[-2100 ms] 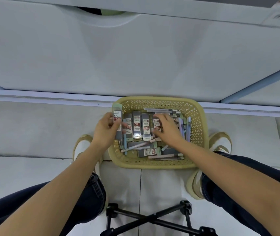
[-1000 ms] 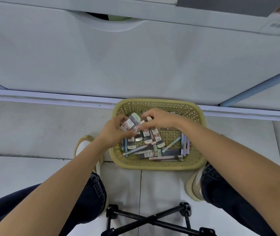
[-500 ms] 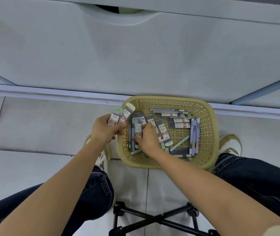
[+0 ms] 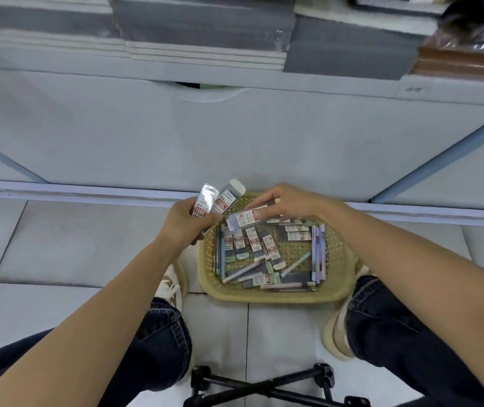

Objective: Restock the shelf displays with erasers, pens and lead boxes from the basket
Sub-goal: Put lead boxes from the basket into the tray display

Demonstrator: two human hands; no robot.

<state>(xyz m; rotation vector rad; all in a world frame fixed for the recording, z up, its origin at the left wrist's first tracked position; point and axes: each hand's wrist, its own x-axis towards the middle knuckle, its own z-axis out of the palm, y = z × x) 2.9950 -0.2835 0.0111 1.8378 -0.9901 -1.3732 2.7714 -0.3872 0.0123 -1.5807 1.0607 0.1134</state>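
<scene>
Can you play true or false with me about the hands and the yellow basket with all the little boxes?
1. The left hand holds two lead boxes. True.
2. The basket sits on a table. False: it sits on the tiled floor, between the person's shoes.
3. The right hand is empty. False: its grip is on a lead box, held above the basket.
4. Pens lie in the basket. True.
5. The basket is empty. False: many boxes and pens are still inside.
</scene>
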